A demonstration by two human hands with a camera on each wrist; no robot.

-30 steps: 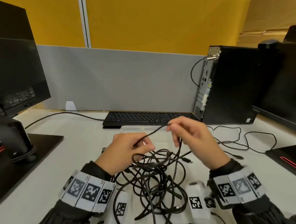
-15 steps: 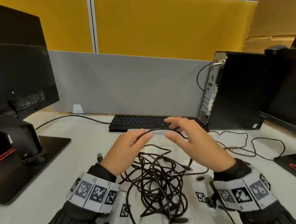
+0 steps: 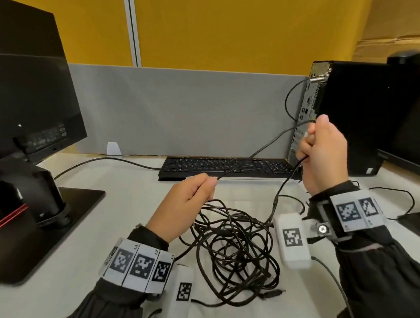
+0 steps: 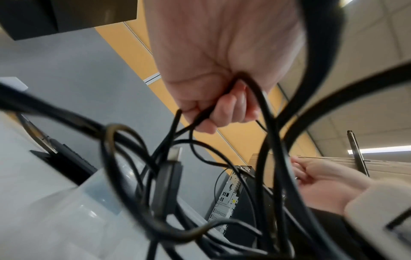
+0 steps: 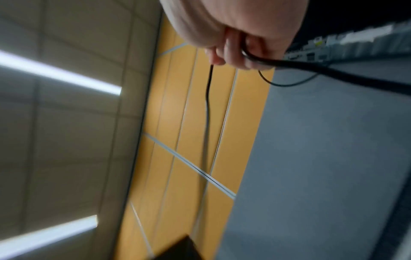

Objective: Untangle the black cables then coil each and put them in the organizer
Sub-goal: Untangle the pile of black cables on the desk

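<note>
A tangle of black cables (image 3: pixel 235 250) lies on the white desk (image 3: pixel 52 283) between my wrists. My left hand (image 3: pixel 189 203) hovers just above its far left side and pinches one strand (image 3: pixel 250 156) at the fingertips. The left wrist view shows that left hand (image 4: pixel 220 109) curled round cable, with a metal-tipped connector (image 4: pixel 171 174) dangling in the loops below. The strand runs taut up and right to my raised right hand (image 3: pixel 323 153), which grips it in a fist. The right wrist view shows the right hand (image 5: pixel 235 49) holding the cable (image 5: pixel 311 70). No organizer is in view.
A black keyboard (image 3: pixel 224 167) sits behind the hands against a grey partition. A black computer tower (image 3: pixel 362 116) stands at the right, a monitor on its stand (image 3: pixel 34 168) at the left. Thin cables (image 3: pixel 400 197) trail on the desk at the right.
My right hand rose and swung right toward the tower, drawing the strand out taut from the pile. My left hand kept its pinch and stayed over the tangle.
</note>
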